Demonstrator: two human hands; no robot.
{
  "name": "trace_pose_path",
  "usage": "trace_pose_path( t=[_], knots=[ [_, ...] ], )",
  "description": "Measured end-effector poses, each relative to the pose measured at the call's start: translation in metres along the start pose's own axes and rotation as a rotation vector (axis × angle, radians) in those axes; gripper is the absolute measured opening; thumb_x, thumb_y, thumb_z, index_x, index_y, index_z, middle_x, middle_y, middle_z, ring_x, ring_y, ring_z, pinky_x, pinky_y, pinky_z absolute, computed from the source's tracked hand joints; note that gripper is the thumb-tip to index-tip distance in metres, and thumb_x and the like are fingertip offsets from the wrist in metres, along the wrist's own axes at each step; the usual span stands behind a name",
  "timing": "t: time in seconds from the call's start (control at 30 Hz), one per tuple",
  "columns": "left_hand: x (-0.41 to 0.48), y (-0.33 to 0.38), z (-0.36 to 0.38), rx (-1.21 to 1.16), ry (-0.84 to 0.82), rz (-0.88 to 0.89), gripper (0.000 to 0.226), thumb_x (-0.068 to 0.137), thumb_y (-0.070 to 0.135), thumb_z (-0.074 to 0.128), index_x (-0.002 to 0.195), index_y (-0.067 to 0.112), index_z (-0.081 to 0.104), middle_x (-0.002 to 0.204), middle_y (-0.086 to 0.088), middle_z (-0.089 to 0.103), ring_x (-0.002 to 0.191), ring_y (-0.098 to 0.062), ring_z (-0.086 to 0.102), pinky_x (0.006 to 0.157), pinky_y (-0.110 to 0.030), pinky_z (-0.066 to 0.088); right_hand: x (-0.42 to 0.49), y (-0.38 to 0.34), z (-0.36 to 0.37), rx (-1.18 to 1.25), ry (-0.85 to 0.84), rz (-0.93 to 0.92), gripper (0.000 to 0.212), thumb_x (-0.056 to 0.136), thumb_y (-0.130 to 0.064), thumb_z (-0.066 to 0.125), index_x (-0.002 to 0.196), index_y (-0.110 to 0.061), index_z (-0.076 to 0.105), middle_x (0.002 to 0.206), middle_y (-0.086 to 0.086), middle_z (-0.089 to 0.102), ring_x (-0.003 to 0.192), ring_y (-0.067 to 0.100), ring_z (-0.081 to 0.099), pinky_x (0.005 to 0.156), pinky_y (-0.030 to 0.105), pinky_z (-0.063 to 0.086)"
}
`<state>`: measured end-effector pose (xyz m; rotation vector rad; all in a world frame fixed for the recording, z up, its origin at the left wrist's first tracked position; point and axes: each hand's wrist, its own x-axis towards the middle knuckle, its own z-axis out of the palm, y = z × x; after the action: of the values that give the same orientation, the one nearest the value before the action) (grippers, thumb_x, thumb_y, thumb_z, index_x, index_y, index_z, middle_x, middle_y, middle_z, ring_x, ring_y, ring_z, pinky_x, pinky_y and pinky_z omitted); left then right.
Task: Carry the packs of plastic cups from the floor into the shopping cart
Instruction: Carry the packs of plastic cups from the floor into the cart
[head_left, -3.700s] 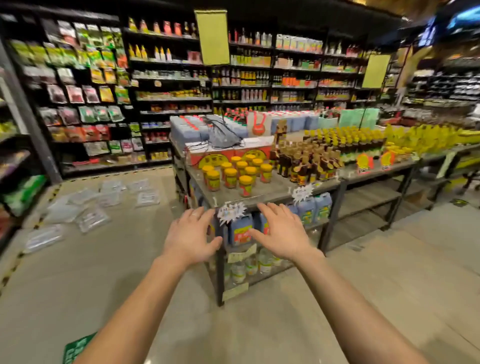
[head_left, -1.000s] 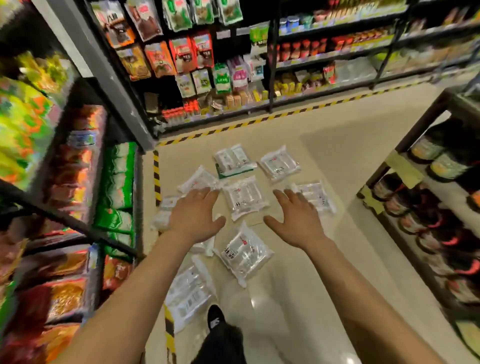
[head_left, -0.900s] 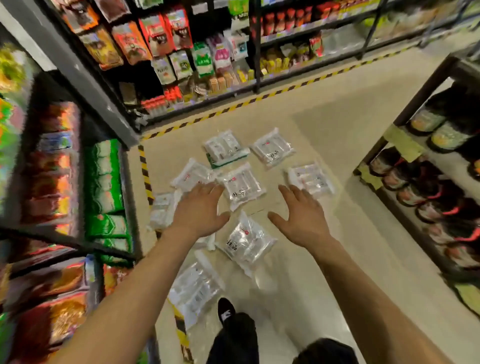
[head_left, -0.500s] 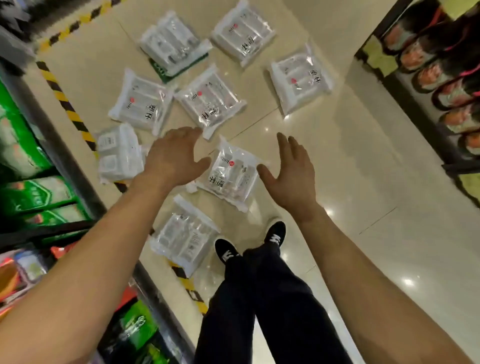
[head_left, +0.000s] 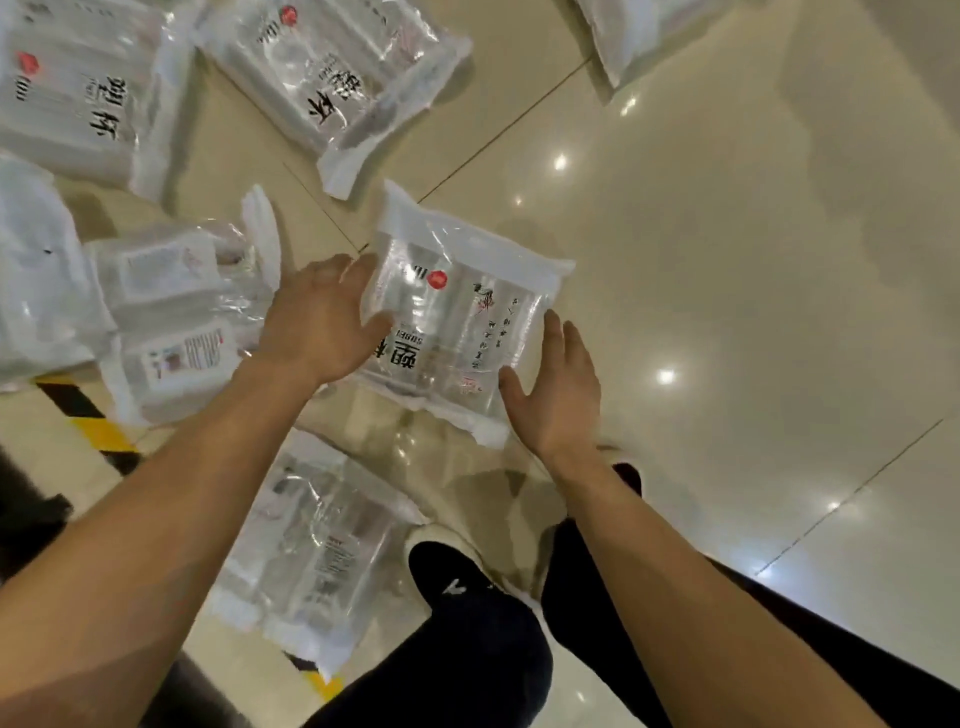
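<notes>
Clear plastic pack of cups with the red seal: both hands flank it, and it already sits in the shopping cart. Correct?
No: in the head view the clear plastic pack of cups lies on the glossy beige tiled floor, not in a cart. The left hand and right hand do flank it.

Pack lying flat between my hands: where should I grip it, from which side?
Grip the pack by both side edges, left hand from its left, right hand from its right. It lies flat and wide on the floor, likely too broad for one hand.
</notes>
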<state>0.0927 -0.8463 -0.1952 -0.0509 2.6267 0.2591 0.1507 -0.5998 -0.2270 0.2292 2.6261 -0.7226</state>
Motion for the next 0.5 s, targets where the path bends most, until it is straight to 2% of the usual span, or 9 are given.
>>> trace_pose_path(
  t=[0.1, 0.17, 0.23, 0.37, 0.5],
  knots=[
    [0.028, -0.018, 0.052, -0.065, -0.052, -0.104, 0.071, 0.096, 0.049, 0.044, 0.155, 0.026, 0.011, 0.157, -0.022, 0.019, 0.143, -0.04, 0.022, 0.111, -0.051, 0.027, 0.025, 0.023, 0.048, 0.068, -0.016, 0.107, 0.08, 0.093, -0.049, 0.049, 0.155, -0.02, 0.009, 0.159, 0.018, 0.018, 0.145, 0.033, 0.02, 0.114, 0.049, 0.028],
    [0.042, -0.028, 0.078, -0.123, -0.067, -0.136, 0.075, 0.096, 0.053, 0.041, 0.155, 0.028, 0.004, 0.157, -0.024, 0.018, 0.143, -0.041, 0.023, 0.112, -0.054, 0.028, 0.04, 0.031, 0.075, 0.136, -0.049, 0.18, 0.083, 0.093, -0.052, 0.046, 0.155, -0.023, 0.0, 0.16, 0.019, 0.015, 0.147, 0.034, 0.017, 0.115, 0.051, 0.025],
    [0.051, -0.034, 0.097, -0.225, -0.091, -0.168, 0.077, 0.095, 0.053, 0.043, 0.155, 0.03, 0.0, 0.157, -0.022, 0.021, 0.139, -0.04, 0.03, 0.11, -0.052, 0.031, 0.049, 0.034, 0.091, 0.215, -0.069, 0.212, 0.085, 0.092, -0.052, 0.047, 0.154, -0.026, -0.005, 0.16, 0.017, 0.016, 0.145, 0.034, 0.021, 0.114, 0.051, 0.027],
    [0.052, -0.028, 0.109, -0.37, -0.045, -0.175, 0.077, 0.096, 0.044, 0.05, 0.156, 0.029, 0.002, 0.152, -0.021, 0.027, 0.129, -0.039, 0.043, 0.102, -0.044, 0.037, 0.055, 0.028, 0.097, 0.421, -0.085, 0.192, 0.089, 0.095, -0.037, 0.055, 0.155, -0.019, -0.007, 0.162, 0.005, 0.011, 0.145, 0.021, 0.018, 0.108, 0.027, 0.021],
    [0.046, -0.019, 0.089, -0.389, 0.003, -0.17, 0.076, 0.097, 0.046, 0.049, 0.156, 0.029, 0.004, 0.154, -0.018, 0.026, 0.135, -0.036, 0.037, 0.105, -0.043, 0.034, 0.057, 0.012, 0.07, 0.472, -0.018, 0.214, 0.088, 0.095, -0.036, 0.057, 0.156, -0.02, -0.004, 0.16, 0.007, 0.014, 0.142, 0.021, 0.024, 0.104, 0.024, 0.024]
  ],
)
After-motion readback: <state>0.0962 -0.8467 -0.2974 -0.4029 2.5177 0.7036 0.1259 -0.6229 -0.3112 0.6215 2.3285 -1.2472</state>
